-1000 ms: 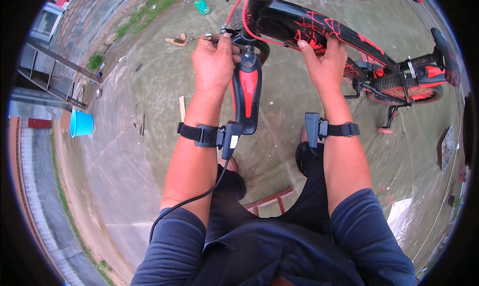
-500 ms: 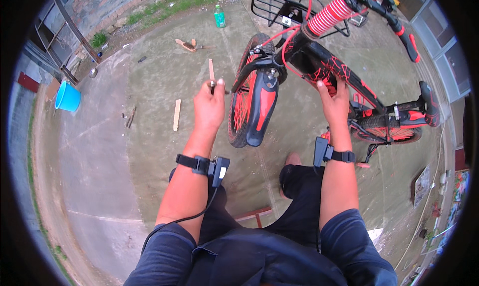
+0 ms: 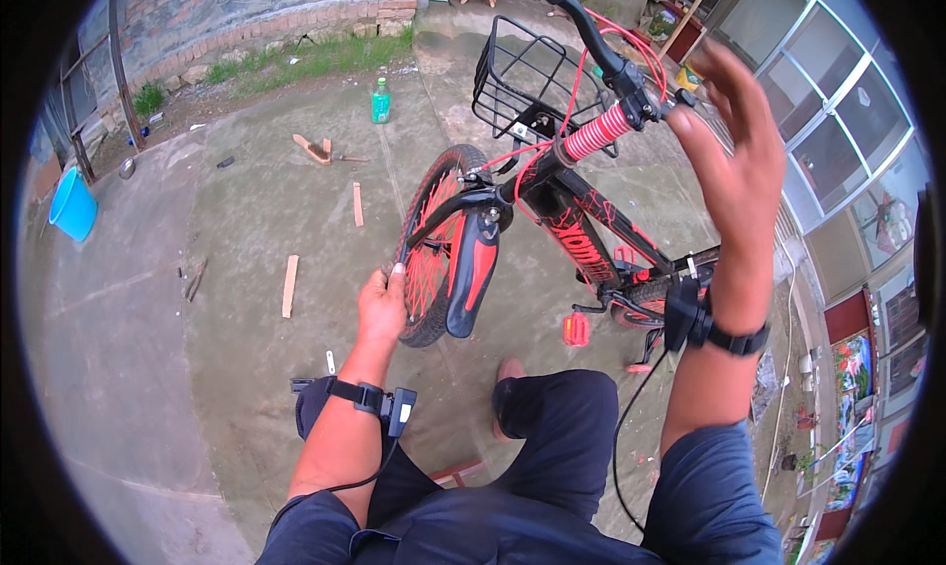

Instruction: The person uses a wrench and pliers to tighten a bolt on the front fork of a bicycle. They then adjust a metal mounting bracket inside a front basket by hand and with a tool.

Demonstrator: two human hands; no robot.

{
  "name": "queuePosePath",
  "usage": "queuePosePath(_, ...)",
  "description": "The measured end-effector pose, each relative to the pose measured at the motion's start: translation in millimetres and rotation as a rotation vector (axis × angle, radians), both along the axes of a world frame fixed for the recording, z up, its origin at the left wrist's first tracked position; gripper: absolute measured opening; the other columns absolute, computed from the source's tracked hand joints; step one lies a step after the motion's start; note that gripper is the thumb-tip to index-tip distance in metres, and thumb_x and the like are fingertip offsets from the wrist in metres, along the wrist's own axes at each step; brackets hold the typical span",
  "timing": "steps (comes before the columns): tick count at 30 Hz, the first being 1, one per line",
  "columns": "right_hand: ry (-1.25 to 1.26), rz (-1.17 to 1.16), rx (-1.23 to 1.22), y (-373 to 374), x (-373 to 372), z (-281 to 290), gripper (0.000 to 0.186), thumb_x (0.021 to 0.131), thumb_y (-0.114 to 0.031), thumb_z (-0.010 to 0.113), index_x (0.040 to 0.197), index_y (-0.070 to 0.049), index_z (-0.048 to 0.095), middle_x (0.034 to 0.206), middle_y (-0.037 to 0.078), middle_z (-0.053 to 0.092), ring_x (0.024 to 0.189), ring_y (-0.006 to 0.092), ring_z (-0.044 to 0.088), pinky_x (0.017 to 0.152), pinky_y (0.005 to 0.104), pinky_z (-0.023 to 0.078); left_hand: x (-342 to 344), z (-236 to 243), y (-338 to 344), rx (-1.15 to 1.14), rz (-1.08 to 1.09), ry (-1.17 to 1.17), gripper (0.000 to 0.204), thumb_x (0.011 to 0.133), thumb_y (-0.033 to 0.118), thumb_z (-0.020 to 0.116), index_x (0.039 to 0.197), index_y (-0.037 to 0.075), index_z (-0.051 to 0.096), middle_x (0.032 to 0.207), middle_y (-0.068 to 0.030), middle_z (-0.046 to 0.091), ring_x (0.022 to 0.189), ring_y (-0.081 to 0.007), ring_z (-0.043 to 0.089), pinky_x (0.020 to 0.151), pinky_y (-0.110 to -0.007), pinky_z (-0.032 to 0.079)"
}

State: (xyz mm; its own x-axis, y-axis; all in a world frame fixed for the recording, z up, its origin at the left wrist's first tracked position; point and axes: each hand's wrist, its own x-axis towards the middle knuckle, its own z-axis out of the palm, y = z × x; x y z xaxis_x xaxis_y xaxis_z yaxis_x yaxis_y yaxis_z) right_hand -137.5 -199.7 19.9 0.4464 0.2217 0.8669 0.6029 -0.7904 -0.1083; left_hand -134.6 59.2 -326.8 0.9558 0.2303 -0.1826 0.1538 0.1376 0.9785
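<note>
A black-and-red bicycle [image 3: 576, 240] stands upright before me, its front wheel [image 3: 426, 260] turned toward the left. Beside the left edge of that tire is my left hand [image 3: 380, 307], fingers curled closed with the thumb on top. Whatever it grips is hidden; touching the tire or only beside it, I cannot tell. My right hand [image 3: 734, 156] is raised by the right side of the handlebar [image 3: 636, 87], fingers apart and curved, with nothing seen in it. It covers part of the bar's right end. Below the red-striped head tube sits a red-and-black front mudguard [image 3: 473, 274].
A black wire basket [image 3: 532, 67] is at the bicycle's front. On the concrete lie wood strips [image 3: 290, 286], a wooden piece [image 3: 313, 149] and dark pliers-like tool [image 3: 195, 281]. A green bottle [image 3: 381, 102] and blue bucket [image 3: 74, 205] stand farther off. A red pedal [image 3: 575, 329] juts near my foot.
My right hand has left the bicycle's frame and risen toward the handlebar, opening. My left hand has shifted lower along the front tire. The view has swung, bringing in more of the background.
</note>
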Motion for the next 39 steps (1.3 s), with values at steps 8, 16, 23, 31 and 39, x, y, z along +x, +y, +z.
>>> queuePosePath(8, 0.641, 0.104, -0.287, 62, 133, 78, 0.086, 0.075, -0.04, 0.081, 0.135, 0.009, 0.045, 0.124, 0.017, 0.06, 0.116, 0.026, 0.056, 0.102, 0.0315, 0.041, -15, 32, 4, -0.16, 0.008, 0.083, 0.03, 0.1, 0.027, 0.054, 0.077, 0.007, 0.049, 0.066, 0.0001, 0.051, 0.054, -0.0078, 0.046, 0.048, -0.024, 0.04)
queuePosePath(16, 0.854, 0.112, -0.224, 76, 152, 94, 0.051, 0.084, -0.048, 0.07, 0.109, -0.004, 0.063, 0.081, 0.0, 0.058, 0.07, 0.0108, 0.052, 0.064, 0.0256, 0.042, -25, 44, -1, -0.398, -0.019, 0.058, 0.028, 0.1, 0.03, 0.055, 0.082, 0.007, 0.054, 0.065, 0.0015, 0.049, 0.052, -0.0078, 0.044, 0.049, -0.024, 0.039)
queuePosePath(23, 0.79, -0.067, -0.043, 123, 174, 78, 0.045, 0.077, -0.054, 0.075, 0.077, -0.011, 0.063, 0.067, -0.003, 0.05, 0.057, 0.0079, 0.043, 0.053, 0.0251, 0.033, -12, 47, 12, -0.471, 0.017, 0.13, 0.026, 0.1, 0.031, 0.055, 0.084, 0.01, 0.055, 0.067, 0.0026, 0.049, 0.054, -0.0079, 0.045, 0.051, -0.024, 0.041)
queuePosePath(31, 0.404, -0.222, -0.103, 135, 165, 57, 0.046, 0.074, -0.045, 0.075, 0.077, -0.001, 0.064, 0.067, 0.002, 0.055, 0.059, 0.0109, 0.047, 0.052, 0.0271, 0.037, 13, 40, 10, -0.548, 0.025, 0.153, 0.026, 0.1, 0.031, 0.054, 0.085, 0.009, 0.055, 0.066, 0.0026, 0.048, 0.054, -0.0081, 0.045, 0.05, -0.024, 0.041)
queuePosePath(39, 0.117, 0.051, -0.158, 144, 165, 34, 0.026, 0.08, -0.026, 0.069, 0.089, -0.003, 0.063, 0.066, -0.002, 0.054, 0.057, 0.008, 0.048, 0.052, 0.0265, 0.038, 22, 36, 16, -0.564, 0.032, 0.16, 0.027, 0.1, 0.031, 0.054, 0.086, 0.008, 0.054, 0.067, 0.0023, 0.047, 0.054, -0.0082, 0.044, 0.051, -0.025, 0.041)
